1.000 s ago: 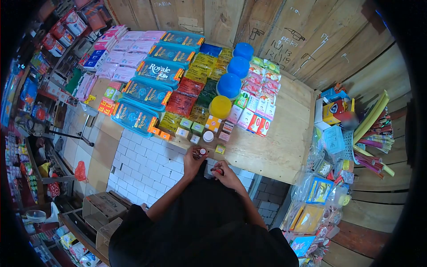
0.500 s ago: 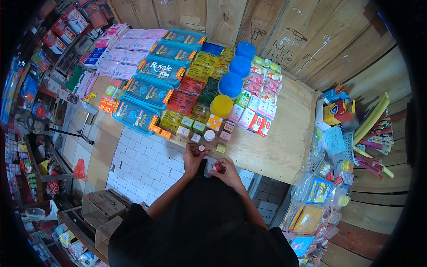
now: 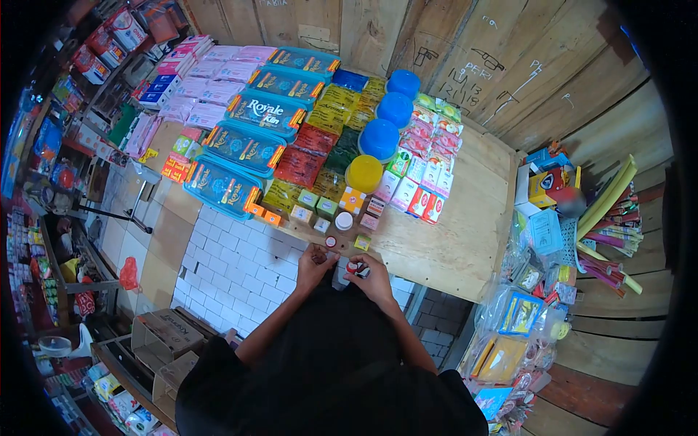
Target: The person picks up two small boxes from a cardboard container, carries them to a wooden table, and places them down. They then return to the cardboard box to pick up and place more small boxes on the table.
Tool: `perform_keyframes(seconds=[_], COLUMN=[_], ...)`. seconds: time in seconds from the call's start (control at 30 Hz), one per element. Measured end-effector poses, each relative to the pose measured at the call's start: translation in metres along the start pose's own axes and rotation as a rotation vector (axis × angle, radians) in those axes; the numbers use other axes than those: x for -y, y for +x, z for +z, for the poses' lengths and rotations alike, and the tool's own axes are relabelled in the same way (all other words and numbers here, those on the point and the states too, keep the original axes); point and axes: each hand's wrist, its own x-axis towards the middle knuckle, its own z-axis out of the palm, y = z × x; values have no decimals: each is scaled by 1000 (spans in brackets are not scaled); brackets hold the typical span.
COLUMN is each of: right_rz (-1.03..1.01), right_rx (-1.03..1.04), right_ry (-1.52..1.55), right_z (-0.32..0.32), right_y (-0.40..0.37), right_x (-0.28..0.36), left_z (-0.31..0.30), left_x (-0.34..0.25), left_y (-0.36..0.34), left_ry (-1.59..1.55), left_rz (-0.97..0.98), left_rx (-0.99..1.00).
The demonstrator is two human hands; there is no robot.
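Note:
At the table's near edge, my right hand is closed around a small red-and-white container, partly covered by the fingers. My left hand is at the same edge, thumb and fingers apart, just below a small round container with a red-and-white top. That container stands on the wood. Around it are a white-lidded jar, a small yellow-green box, pale green boxes and an orange-and-white box.
Rows of teal Royale packs, red sachets, blue-lidded tubs and soap boxes cover much of the wooden table. Stocked shelves stand left, cardboard boxes lower left. Bagged goods are piled on the right.
My left hand has drawn slightly back from the small round container, which stays on the table. My right hand has lifted slightly towards the table edge, with its red-and-white container showing more.

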Motion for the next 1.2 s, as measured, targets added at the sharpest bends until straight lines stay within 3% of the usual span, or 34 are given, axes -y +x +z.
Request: perform_keyframes(seconds=[0.23,0.43,0.73,1.03,1.13,1.2], right_rz=[-19,-199,-74,-106,-183,-339], right_rx=[-39,-176,-121,-177,-217,-240], right_ry=[-194,-349,-419,-414,-337,-355], right_z=[15,32,40,43,41,37], right_y=[12,29,37,34,29,23], right_x=[9,3,7,6,10,15], left_z=[-3,-6,-11,-18,-22,-24], left_x=[-11,-12,-5,-4,-1,6], left_y=[0,-1,2,6,9,10], left_ry=[25,34,81,66,43,13], left_rz=[-85,-90,-58,-83,-80,-89], left_rx=[15,34,45,89,135,174])
